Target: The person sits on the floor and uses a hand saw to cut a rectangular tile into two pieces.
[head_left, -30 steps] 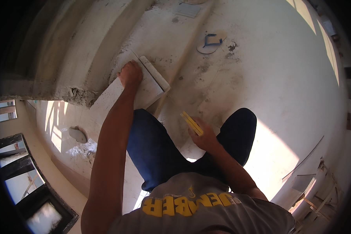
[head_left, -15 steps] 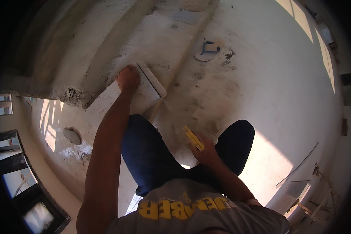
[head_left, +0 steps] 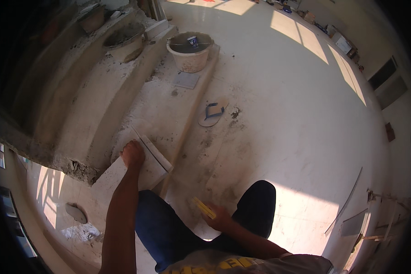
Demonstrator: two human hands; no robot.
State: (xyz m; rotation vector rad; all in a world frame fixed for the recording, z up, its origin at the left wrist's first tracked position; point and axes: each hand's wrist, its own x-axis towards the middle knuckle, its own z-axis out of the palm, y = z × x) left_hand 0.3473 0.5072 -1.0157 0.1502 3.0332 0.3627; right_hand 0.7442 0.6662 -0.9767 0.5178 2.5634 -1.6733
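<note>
My left hand [head_left: 133, 154] is closed on top of a pale, flat slab [head_left: 147, 168] lying on the lowest step. What its fingers hold, if anything, is hidden. Just right of this hand a dark, straight line [head_left: 155, 155] runs along the slab, with a narrow pale strip beyond it. My right hand [head_left: 219, 218], between my knees, grips a folded yellow folding rule [head_left: 203, 208] clear of the slab. Ahead, a sandal with blue straps [head_left: 212, 114] rests on the floor beside the step.
Plastered steps [head_left: 109, 96] rise to the left. A bucket [head_left: 190, 55] with a small container in it stands farther along the lowest step, near a grey square tile [head_left: 186, 81]. Behind it is a mortar tub [head_left: 124, 43]. Another sandal [head_left: 76, 213] lies at left.
The view has tilted up, bringing the bucket and tub into sight and shifting everything lower. My left hand stays on the slab; the right still holds the folding rule.
</note>
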